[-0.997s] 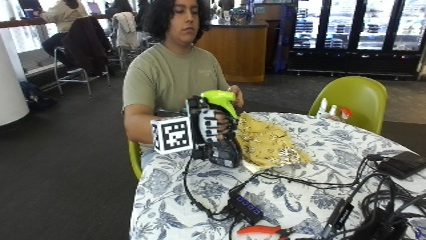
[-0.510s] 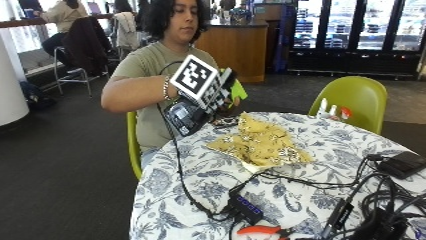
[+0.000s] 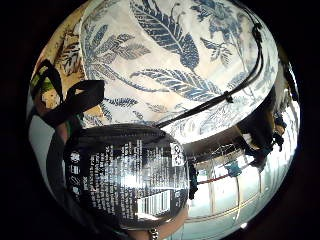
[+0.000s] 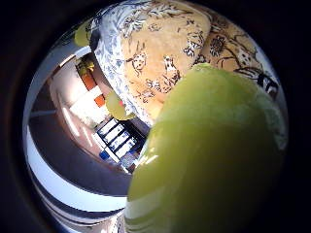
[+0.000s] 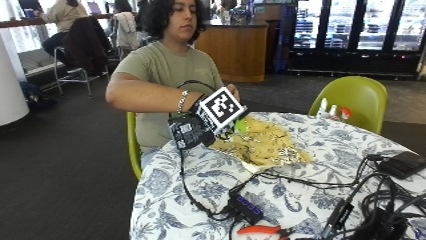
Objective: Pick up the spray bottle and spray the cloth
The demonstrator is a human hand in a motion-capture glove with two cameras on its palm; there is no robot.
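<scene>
At the centre-left of the outside frame the gloved right hand (image 5: 200, 125) grips the spray bottle (image 5: 190, 132) with its long axis tipped; its green head (image 5: 241, 126) points at the yellow patterned cloth (image 5: 266, 145) lying just right on the counter (image 5: 200, 180); a trigger squeeze looks next.

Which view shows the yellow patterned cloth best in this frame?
The outside view: the cloth lies whole on the table, under the tilted spray bottle gripped by the right hand. The thumb side palm view shows part of it; the little finger side only an edge.
</scene>
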